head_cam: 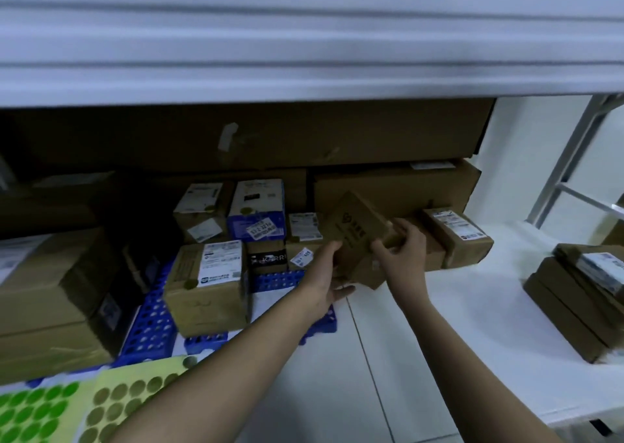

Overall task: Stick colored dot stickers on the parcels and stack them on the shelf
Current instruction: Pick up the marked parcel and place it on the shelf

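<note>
Both hands hold a tilted cardboard parcel [354, 236] at the shelf stack: left hand [326, 273] cupped under its near edge, right hand [403, 251] gripping its side, likely steering it in. Sticker sheets [101, 405] lie below.

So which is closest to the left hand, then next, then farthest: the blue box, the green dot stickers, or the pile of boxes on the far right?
From the left hand, in the head view:
1. Blue box, just up and to its left on the shelf.
2. Green dot stickers, bottom left corner.
3. Pile of boxes, far right on the white top.
</note>
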The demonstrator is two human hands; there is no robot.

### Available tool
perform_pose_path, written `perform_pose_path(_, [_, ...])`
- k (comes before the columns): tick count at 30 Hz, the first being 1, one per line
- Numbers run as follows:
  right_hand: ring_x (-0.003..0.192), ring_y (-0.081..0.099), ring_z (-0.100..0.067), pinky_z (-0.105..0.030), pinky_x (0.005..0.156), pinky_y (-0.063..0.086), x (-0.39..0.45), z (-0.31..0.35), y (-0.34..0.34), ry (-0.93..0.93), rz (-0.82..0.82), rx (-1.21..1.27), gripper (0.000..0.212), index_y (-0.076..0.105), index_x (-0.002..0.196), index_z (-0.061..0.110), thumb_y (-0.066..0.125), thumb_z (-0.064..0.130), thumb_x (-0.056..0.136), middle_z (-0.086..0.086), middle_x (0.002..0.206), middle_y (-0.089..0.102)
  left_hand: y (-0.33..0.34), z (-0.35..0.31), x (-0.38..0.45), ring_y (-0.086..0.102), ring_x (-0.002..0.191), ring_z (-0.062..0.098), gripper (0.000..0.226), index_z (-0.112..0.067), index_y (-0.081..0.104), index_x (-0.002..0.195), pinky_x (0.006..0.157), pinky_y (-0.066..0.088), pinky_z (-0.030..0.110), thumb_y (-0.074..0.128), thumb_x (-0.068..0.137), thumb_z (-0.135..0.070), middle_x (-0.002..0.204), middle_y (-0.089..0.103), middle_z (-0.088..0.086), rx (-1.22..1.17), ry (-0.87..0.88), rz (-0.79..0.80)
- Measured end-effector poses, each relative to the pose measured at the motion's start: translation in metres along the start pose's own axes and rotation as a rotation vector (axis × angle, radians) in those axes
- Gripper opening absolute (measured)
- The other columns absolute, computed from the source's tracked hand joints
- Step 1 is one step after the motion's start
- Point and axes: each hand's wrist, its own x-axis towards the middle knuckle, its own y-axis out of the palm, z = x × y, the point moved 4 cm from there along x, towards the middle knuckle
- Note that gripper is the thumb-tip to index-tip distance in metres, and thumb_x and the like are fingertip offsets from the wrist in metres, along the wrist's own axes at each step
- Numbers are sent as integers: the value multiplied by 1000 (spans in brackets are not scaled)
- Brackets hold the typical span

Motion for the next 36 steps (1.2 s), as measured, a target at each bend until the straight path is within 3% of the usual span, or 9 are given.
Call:
perform_pose_path(2, [125, 41, -17, -43, 102, 45, -21, 10, 15, -78, 51, -27, 65, 41, 133, 27, 72, 28, 76, 2, 138, 35, -24, -9, -7, 57, 110, 29, 18, -26, 57, 105, 92, 50, 45, 52, 93, -39, 114, 60, 9, -46, -3, 1])
perform_pose_path(6, [130, 37, -14, -44, 105, 43, -56, 32, 38, -172, 103, -17, 80, 36, 138, 28, 70, 43, 68, 5, 141, 33, -61, -26, -23, 59, 106, 26, 42, -24, 55, 123, 79, 54, 39, 59, 87, -45, 116, 61, 9, -40, -20, 48])
perform_pose_path(9, [130, 38, -15, -45, 105, 42, -74, 53, 53, -323, 93, -33, 85, 36, 138, 21, 77, 40, 66, 1, 141, 37, -83, -40, -34, 58, 109, 26, 48, -27, 54, 125, 92, 50, 44, 61, 83, -49, 119, 62, 8, -40, 10, 92])
perform_pose_path(14, [137, 33, -17, -16, 113, 26, -100, 85, 80, -604, 76, -161, 91, 37, 140, 8, 78, 43, 66, -10, 147, 34, -116, -55, -43, 56, 115, 26, 91, -35, 41, 137, 89, 50, 45, 76, 58, -63, 126, 61, 5, -23, 83, 120])
perform_pose_path(19, [139, 33, -22, -35, 111, 36, -119, 107, 102, -787, 97, -140, 87, 34, 140, 7, 76, 39, 72, -9, 149, 33, -144, -65, -55, 62, 110, 24, 96, -34, 41, 139, 81, 53, 38, 78, 54, -61, 120, 66, 6, -82, 162, 70])
perform_pose_path(24, [126, 48, -4, -16, 95, 45, -130, 117, 108, -354, 279, 493, 60, 34, 140, 21, 54, 44, 89, 14, 137, 45, -172, -68, -74, 61, 111, 29, 65, -23, 60, 123, 100, 43, 48, 64, 68, -58, 115, 68, 10, -264, 138, 119])
perform_pose_path(27, [116, 49, 8, -10, 78, 47, -110, 113, 113, -135, 328, 454, 43, 39, 134, 29, 52, 40, 95, 21, 126, 48, -179, -65, -83, 57, 113, 33, 71, -19, 62, 125, 95, 43, 47, 68, 63, -54, 123, 63, 16, -464, -35, 254])
perform_pose_path(33, [111, 60, -21, -28, 81, 48, -79, 105, 130, 284, 620, 433, 68, 44, 135, 25, 63, 57, 78, -4, 128, 60, -184, -57, -89, 46, 119, 35, 80, -20, 62, 126, 98, 39, 46, 77, 57, -55, 134, 52, 17, -377, -153, 456])
perform_pose_path(36, [105, 66, -26, -37, 85, 50, -82, 105, 136, 437, 759, 543, 54, 59, 123, 21, 57, 55, 81, -7, 112, 71, -186, -51, -85, 53, 108, 35, 79, -17, 69, 116, 93, 42, 44, 84, 47, -51, 120, 61, 19, -365, -158, 425])
